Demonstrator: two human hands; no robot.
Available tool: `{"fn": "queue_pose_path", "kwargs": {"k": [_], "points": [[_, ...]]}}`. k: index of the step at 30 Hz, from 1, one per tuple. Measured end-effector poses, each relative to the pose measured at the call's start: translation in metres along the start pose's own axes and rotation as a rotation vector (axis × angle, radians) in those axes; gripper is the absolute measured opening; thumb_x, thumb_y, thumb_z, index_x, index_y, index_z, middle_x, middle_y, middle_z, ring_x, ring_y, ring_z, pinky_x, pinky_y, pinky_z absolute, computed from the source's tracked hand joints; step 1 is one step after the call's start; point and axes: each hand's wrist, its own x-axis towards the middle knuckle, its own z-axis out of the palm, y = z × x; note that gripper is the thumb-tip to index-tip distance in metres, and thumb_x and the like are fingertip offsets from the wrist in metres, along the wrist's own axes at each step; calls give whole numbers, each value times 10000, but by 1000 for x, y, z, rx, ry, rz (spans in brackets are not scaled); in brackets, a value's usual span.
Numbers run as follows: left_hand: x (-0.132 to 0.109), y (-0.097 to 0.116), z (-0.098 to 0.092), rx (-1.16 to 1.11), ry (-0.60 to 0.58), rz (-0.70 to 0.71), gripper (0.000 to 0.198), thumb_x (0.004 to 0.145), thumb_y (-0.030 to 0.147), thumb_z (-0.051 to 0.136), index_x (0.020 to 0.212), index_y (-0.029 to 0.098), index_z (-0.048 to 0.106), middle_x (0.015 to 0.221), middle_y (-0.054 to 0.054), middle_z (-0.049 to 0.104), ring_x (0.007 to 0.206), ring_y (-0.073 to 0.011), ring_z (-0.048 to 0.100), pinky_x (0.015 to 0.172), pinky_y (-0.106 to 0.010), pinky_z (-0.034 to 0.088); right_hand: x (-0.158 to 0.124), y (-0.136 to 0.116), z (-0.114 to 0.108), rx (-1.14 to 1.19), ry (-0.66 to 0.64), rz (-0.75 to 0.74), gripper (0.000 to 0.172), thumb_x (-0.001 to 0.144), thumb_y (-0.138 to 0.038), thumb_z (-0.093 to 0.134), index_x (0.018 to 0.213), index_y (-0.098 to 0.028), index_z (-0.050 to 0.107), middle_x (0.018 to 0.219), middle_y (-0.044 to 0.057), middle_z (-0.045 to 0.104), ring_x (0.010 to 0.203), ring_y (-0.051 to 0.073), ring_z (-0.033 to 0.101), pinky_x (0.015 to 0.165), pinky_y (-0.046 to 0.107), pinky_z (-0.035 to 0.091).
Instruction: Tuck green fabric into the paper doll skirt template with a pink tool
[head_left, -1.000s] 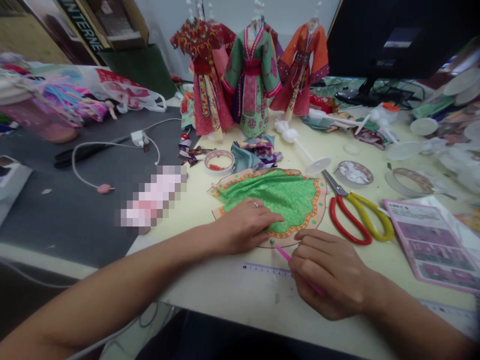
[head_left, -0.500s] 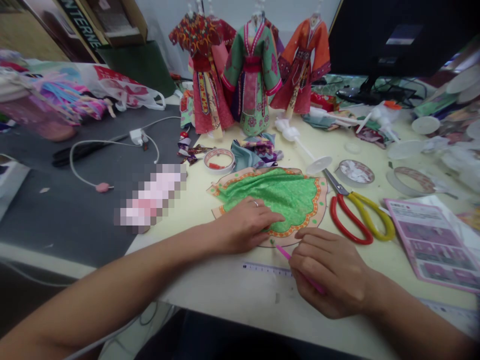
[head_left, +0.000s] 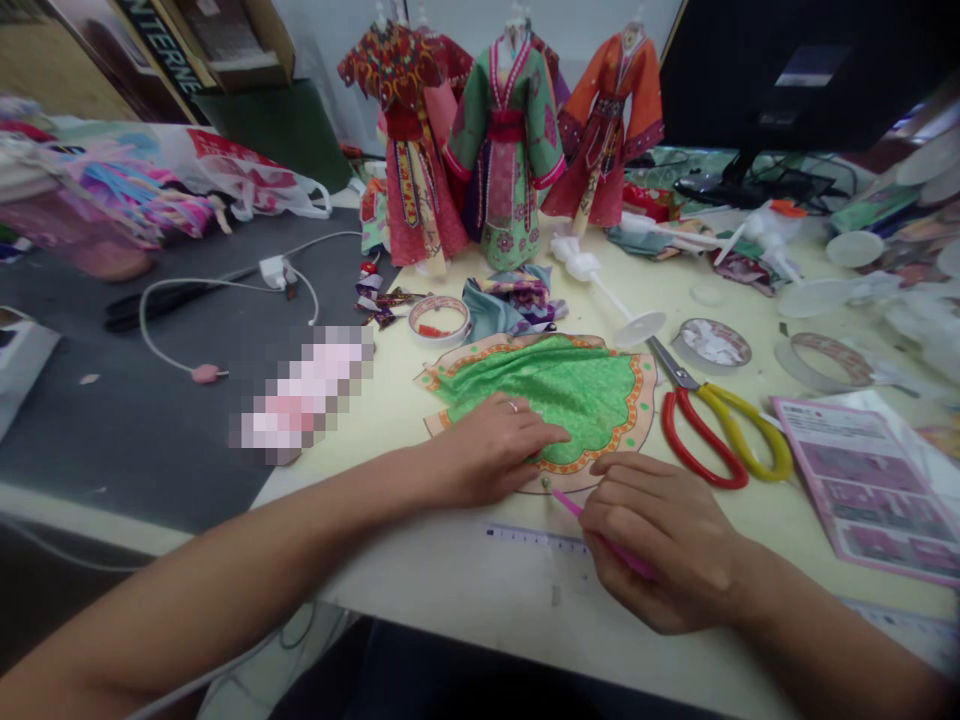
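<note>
Green cloth (head_left: 570, 390) with an orange scalloped border lies toward the bench's (head_left: 450, 585) front edge. Left hand (head_left: 487, 452) lies flat and open on it. Right hand (head_left: 664, 540) pinches a pink pen (head_left: 568, 503), tip at the cloth's near edge, with scissors (head_left: 720, 430) just beside.

The pink pen (head_left: 564, 500) is largely concealed within the right hand (head_left: 660, 545); the near edge of the green skirt piece (head_left: 570, 385) is covered by the left hand (head_left: 487, 450). A pixelated item (head_left: 300, 405) cannot be identified; the monitor (head_left: 787, 70) is cropped by the top edge.
</note>
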Motion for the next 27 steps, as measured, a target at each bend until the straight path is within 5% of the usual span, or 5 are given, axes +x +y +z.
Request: {"fn": "queue_pose_path", "kwargs": {"k": [27], "points": [[1,3,1,-4,3,-45,307,841,259,530,1126,147,549,880,-55,659,908,-196,560,828,-345,402,-3,-1,1,11,-27,15,119,732,-71,468,740,-171,532,592,4,521,575,129,458,713,342,492]]}}
